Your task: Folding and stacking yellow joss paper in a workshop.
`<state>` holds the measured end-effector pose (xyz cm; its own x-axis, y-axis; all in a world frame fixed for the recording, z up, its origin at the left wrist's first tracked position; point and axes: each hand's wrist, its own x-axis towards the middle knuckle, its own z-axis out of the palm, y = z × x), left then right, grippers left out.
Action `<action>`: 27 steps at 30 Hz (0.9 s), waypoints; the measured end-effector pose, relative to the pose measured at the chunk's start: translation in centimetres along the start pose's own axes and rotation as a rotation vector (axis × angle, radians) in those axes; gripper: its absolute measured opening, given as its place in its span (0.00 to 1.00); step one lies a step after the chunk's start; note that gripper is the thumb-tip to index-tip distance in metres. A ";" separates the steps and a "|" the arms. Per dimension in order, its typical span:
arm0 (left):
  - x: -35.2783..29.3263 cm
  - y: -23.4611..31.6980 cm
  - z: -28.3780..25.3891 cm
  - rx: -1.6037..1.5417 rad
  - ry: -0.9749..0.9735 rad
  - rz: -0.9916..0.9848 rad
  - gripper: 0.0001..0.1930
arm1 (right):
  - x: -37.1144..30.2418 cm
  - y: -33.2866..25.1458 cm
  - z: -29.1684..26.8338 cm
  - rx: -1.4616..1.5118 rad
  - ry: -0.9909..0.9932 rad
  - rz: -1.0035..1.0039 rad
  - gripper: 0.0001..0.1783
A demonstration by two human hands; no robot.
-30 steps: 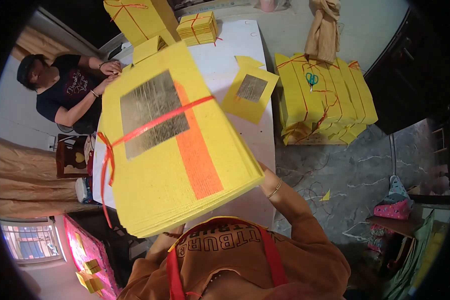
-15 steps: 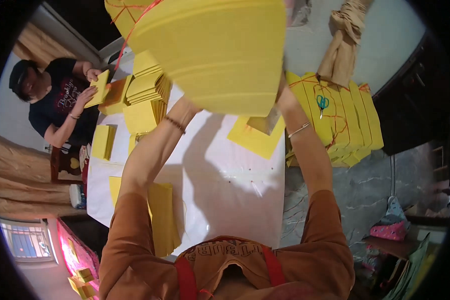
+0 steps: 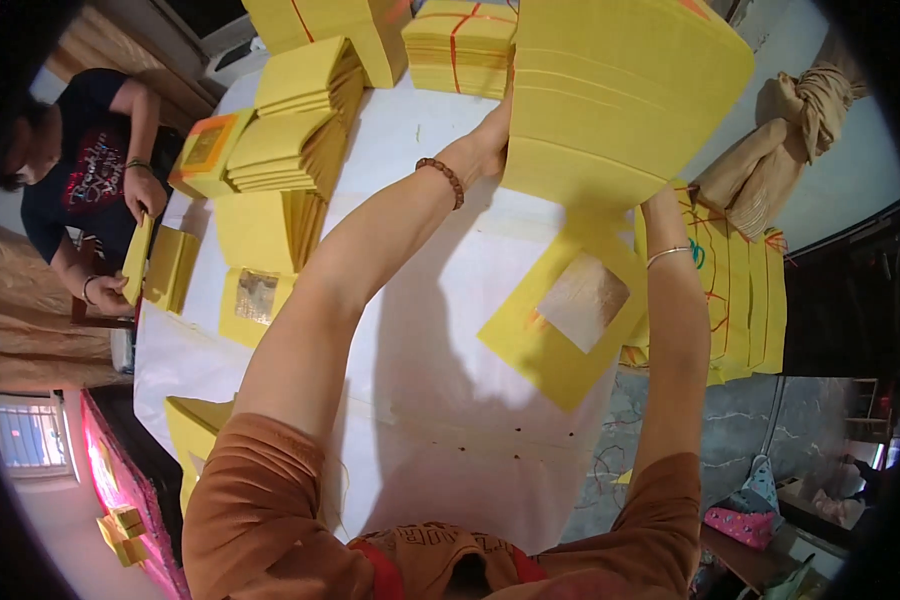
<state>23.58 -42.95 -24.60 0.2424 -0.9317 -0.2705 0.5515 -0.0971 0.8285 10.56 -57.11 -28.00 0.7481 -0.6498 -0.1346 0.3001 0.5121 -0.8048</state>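
Observation:
A thick stack of yellow paper (image 3: 620,90) is raised over the far right of the table. My left hand (image 3: 494,138) grips its left edge. Its lower right corner is in my right hand (image 3: 660,205), whose fingers are mostly hidden behind the paper. Beneath the stack, a yellow sheet (image 3: 540,350) bearing a pale, shiny square (image 3: 582,300) lies on the white-covered table (image 3: 450,350).
Folded yellow paper bundles (image 3: 290,145) line the table's left side. A tied bundle (image 3: 460,50) stands at the back. More tied yellow stacks (image 3: 740,300) sit right of the table, near a knotted tan curtain (image 3: 805,120). A co-worker (image 3: 90,190) handles a yellow packet at left.
My hands have carried the yellow stack to the right, and my view has shifted. The tied bundle behind has come into sight. The co-worker's packet is now lower, at the table's edge.

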 end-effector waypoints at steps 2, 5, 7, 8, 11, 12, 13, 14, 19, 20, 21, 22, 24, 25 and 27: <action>-0.5 -0.4 -0.2 0.026 -0.030 0.019 0.32 | 2.1 0.4 -2.1 -0.019 0.027 0.022 0.31; 0.4 -0.2 -1.1 0.141 -0.073 -0.017 0.36 | 2.6 1.1 -3.2 -0.053 0.044 0.041 0.30; -0.4 -0.3 0.7 -0.015 -0.073 -0.041 0.29 | 2.4 0.9 -3.5 -0.081 0.048 0.029 0.30; -0.8 -0.4 1.8 -0.161 -0.076 -0.063 0.23 | 1.6 1.1 -3.5 -0.095 0.043 0.019 0.29; -0.7 -1.7 1.0 -0.194 -0.160 0.074 0.25 | -9.5 3.0 -4.0 -0.138 -0.057 -0.008 0.28; 0.3 -2.5 3.0 -0.161 -0.140 0.104 0.26 | -10.4 1.5 -4.2 -0.180 -0.035 -0.042 0.28; 0.7 -3.1 3.2 -0.119 -0.073 0.140 0.28 | -10.6 1.5 -3.8 -0.199 -0.045 -0.048 0.28; 1.4 -3.2 2.9 -0.128 -0.067 0.157 0.28 | -10.8 1.5 -3.4 -0.218 -0.055 -0.056 0.27; 2.7 -2.2 2.2 -0.218 -0.202 0.190 0.27 | -2.4 -0.5 -1.2 -0.281 -0.023 -0.114 0.26; 3.0 -1.7 0.5 -0.236 -0.178 0.085 0.27 | -0.8 0.2 0.1 -0.286 -0.036 -0.113 0.25; 3.1 -1.9 0.3 -0.234 -0.180 0.085 0.27 | -0.2 0.1 0.5 -0.290 -0.029 -0.126 0.25; 3.2 -2.3 0.2 -0.224 -0.063 0.123 0.27 | -0.2 0.6 0.9 -0.293 -0.020 -0.136 0.25; 3.5 -3.3 -0.1 -0.211 0.050 0.149 0.28 | -0.1 0.4 0.7 -0.299 0.007 -0.155 0.24; 3.7 -3.7 -0.3 -0.268 0.090 0.138 0.29 | -0.1 0.2 0.5 -0.302 0.025 -0.164 0.24; 4.3 -5.0 -0.7 -0.229 0.176 0.189 0.31 | 0.6 -0.1 0.3 -0.314 0.088 -0.178 0.23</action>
<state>22.41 -46.19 -30.27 0.4803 -0.8492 -0.2196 0.6435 0.1711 0.7461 11.14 -57.33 -27.85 0.6424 -0.7663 -0.0144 0.2148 0.1980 -0.9564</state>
